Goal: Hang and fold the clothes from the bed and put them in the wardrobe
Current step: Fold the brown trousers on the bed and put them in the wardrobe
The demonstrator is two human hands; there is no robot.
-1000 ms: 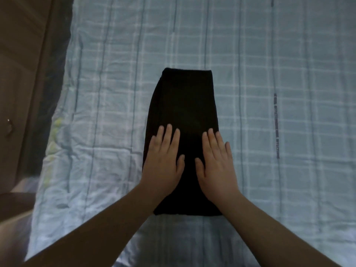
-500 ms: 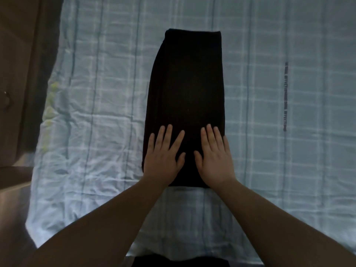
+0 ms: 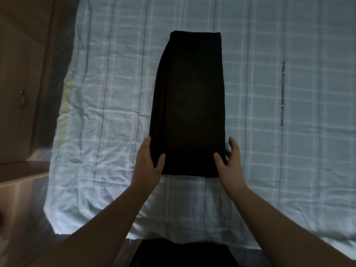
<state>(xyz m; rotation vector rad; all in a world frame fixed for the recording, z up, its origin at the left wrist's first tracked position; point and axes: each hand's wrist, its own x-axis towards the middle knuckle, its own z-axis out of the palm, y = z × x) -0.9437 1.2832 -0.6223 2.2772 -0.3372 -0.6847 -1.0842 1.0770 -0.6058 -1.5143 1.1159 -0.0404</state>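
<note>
A black garment, folded into a long narrow rectangle, lies flat on the bed and runs away from me. My left hand grips its near left corner, thumb on top and fingers along the side edge. My right hand grips the near right corner the same way, thumb on the cloth and fingers tucked at the right edge. The fingertips under the fabric are hidden.
The bed carries a pale blue checked sheet, wrinkled at the left, with a dark printed strip at the right. A wooden wardrobe door with a metal handle stands to the left of the bed. My dark clothing shows at the bottom edge.
Both hands have left the top of the garment, where they lay flat side by side, and moved apart to its near corners, now gripping the side edges.
</note>
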